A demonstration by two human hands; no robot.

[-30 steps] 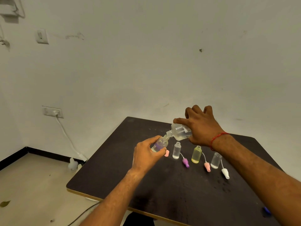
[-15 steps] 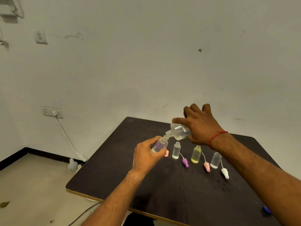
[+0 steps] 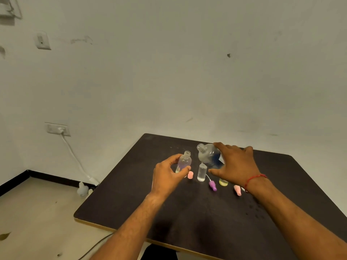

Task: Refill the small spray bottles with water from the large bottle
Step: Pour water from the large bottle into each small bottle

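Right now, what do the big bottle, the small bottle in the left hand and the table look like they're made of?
Large bottle: probably frosted clear plastic; cloudy wall with a blue patch showing through.
Small bottle: clear glossy plastic, possibly glass; fingers and liquid show through it.
Table: dark matte board, likely laminate; a pale edge strip shows along the near side.

The large clear plastic bottle (image 3: 209, 156), uncapped, with a blue label patch, leans with its open neck up and to the left. Left of it a small clear spray bottle with a purple tint (image 3: 183, 162) is nearly upright, open-necked. Between them, nearer, a small clear cylindrical bottle (image 3: 202, 172) stands on the dark table. A yellow-tinted small bottle (image 3: 223, 182) is mostly hidden.
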